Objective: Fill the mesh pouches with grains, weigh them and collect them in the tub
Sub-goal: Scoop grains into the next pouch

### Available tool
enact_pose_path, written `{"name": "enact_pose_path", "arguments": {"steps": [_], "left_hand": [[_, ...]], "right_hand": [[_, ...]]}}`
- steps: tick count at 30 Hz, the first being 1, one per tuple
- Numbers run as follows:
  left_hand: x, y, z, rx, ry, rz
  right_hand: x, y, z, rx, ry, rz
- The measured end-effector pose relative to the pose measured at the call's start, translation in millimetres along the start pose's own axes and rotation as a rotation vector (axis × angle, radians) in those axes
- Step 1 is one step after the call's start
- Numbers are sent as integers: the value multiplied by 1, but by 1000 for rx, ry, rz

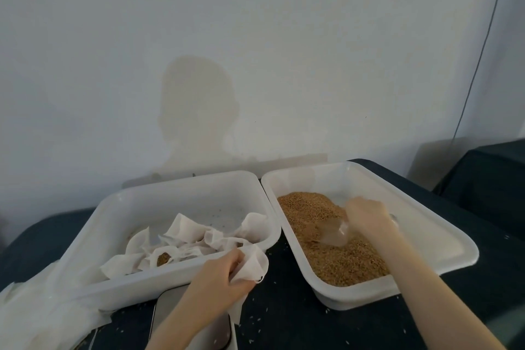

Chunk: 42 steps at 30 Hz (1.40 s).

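Observation:
My left hand (220,277) grips an empty white mesh pouch (251,264) between the two tubs, above the scale (167,310). My right hand (369,217) holds a clear plastic scoop (333,233) with its mouth down in the brown grains (335,253) of the right white tub (443,224). The left white tub (119,207) holds several white pouches (181,239); one of them shows grain inside.
A pile of white fabric (37,312) lies at the near left, partly under the left tub. Loose grains are scattered on the dark table (284,318). A wall stands right behind the tubs. A dark object (488,167) sits at the far right.

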State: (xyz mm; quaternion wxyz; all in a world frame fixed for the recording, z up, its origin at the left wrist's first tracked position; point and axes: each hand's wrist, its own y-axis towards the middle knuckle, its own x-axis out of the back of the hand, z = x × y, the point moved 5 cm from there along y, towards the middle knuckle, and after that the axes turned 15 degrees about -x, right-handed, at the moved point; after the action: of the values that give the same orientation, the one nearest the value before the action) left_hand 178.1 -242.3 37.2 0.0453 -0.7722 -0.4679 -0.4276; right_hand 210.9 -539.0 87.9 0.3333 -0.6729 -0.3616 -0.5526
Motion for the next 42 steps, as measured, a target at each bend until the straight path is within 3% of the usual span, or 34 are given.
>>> {"name": "enact_pose_path", "arguments": {"steps": [6,17,21,30,37,42], "left_hand": [[-4,-1,3,-23,22,-7],[-1,-6,-1,-33,-9,-15],[2,-9,-4,-29,-9,-16],[10,-15,-1,13,22,-22],[12,-18,-6,24,10,-27],[27,-22,-4,95,72,-40]], "right_hand": [[-36,17,32,150,389,171],[-36,23,24,104,612,79],[-31,21,18,59,591,-17],[-36,26,8,-70,620,-14],[-29,22,8,-7,651,-23],[-7,11,19,151,770,-28]]}}
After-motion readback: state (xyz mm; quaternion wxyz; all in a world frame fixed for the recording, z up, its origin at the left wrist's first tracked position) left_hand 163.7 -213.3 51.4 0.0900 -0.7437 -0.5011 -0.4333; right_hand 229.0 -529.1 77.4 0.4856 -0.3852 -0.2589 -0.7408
